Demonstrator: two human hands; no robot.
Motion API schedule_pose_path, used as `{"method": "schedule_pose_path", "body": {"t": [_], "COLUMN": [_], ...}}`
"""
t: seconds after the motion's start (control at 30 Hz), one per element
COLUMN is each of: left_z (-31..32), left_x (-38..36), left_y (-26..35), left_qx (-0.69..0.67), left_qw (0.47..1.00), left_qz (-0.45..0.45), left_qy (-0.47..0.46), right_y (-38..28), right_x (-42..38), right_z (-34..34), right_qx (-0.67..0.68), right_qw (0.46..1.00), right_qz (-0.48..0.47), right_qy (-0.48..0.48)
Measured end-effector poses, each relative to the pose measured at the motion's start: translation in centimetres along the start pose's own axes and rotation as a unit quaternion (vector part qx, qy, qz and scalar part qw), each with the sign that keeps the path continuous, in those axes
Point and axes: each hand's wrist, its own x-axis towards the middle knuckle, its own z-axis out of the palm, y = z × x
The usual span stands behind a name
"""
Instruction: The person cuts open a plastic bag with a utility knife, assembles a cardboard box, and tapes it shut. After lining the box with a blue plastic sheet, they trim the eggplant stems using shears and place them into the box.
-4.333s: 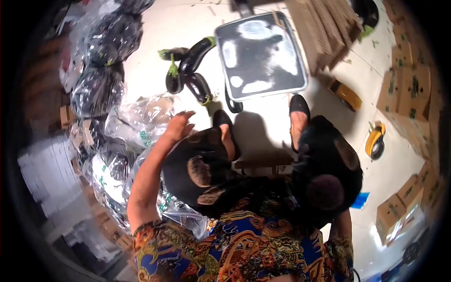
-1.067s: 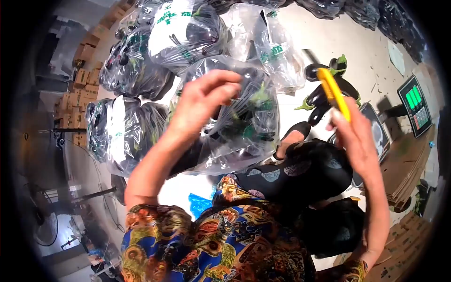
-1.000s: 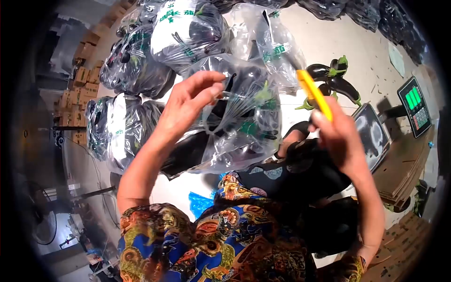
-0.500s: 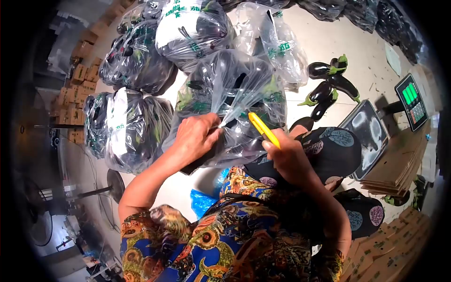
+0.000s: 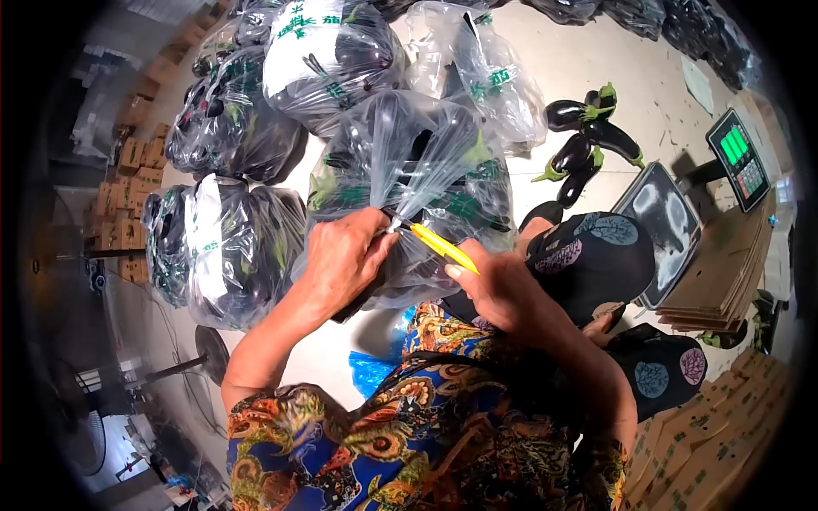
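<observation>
A large clear plastic bag [image 5: 452, 192] with green print, filled with dark eggplants, stands right in front of me. My left hand [image 5: 345, 255] is closed at its gathered neck, pinching the bunched plastic between thumb and fingers. My right hand [image 5: 494, 277] grips a slim yellow utility knife [image 5: 443, 247]. The knife's front end meets the gathered neck, close beside my left fingertips. Its blade is too small to make out against the plastic.
More bags of eggplants [image 5: 243, 251] stand left and behind. Loose eggplants [image 5: 609, 140] lie on the floor at right. Beyond them are a scale [image 5: 656, 221] with a lit display [image 5: 737, 162], flattened cardboard [image 5: 720, 281] and boxes [image 5: 716, 443]. A fan stand [image 5: 209, 353] is at left.
My right hand has moved left and slightly down, bringing the yellow knife from beside the neck up to it. My left hand keeps its pinch on the plastic.
</observation>
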Motion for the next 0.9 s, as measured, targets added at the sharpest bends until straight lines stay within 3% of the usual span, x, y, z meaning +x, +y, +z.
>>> {"method": "schedule_pose_path", "body": {"t": [0.07,0.27,0.3,0.4,0.53,0.6,0.67,0.73,0.8,0.9], "left_z": [0.1,0.0,-0.1,0.4,0.0,-0.3,-1.1,-1.6,-2.3,-2.2], "left_x": [0.0,-0.1,-0.1,-0.1,0.1,-0.4,-0.5,-0.3,-0.3,-1.1], "left_y": [0.2,-0.2,-0.2,0.1,0.2,0.2,1.0,1.0,1.1,0.1], "left_qx": [0.007,0.048,0.044,0.026,0.029,0.02,-0.016,-0.029,-0.071,-0.012], "left_qw": [1.0,0.998,0.997,0.996,0.995,0.995,0.995,0.991,0.993,0.998], "left_qz": [0.011,0.05,0.059,0.08,0.093,0.1,0.097,0.127,0.092,0.046], "left_qy": [0.008,0.01,0.013,0.01,0.009,0.0,0.023,-0.006,-0.006,-0.034], "right_y": [0.3,0.1,-0.2,-0.2,0.2,1.7,1.5,0.8,-0.3,0.2], "right_x": [0.5,0.6,-0.5,-0.3,2.4,1.4,-0.5,-0.9,-1.2,-1.5], "right_z": [-0.1,0.1,0.2,-0.1,0.5,2.0,1.7,1.0,-0.3,-1.7], "right_qx": [-0.003,0.04,0.028,0.022,-0.063,0.044,-0.065,-0.071,-0.052,-0.06], "right_qw": [0.999,0.999,0.998,0.998,0.997,0.997,0.983,0.995,0.997,0.997], "right_qz": [-0.05,0.023,-0.034,-0.039,-0.031,-0.019,0.1,0.043,-0.053,0.036], "right_qy": [-0.002,-0.024,0.038,0.04,-0.022,-0.058,-0.142,-0.063,0.031,0.012]}}
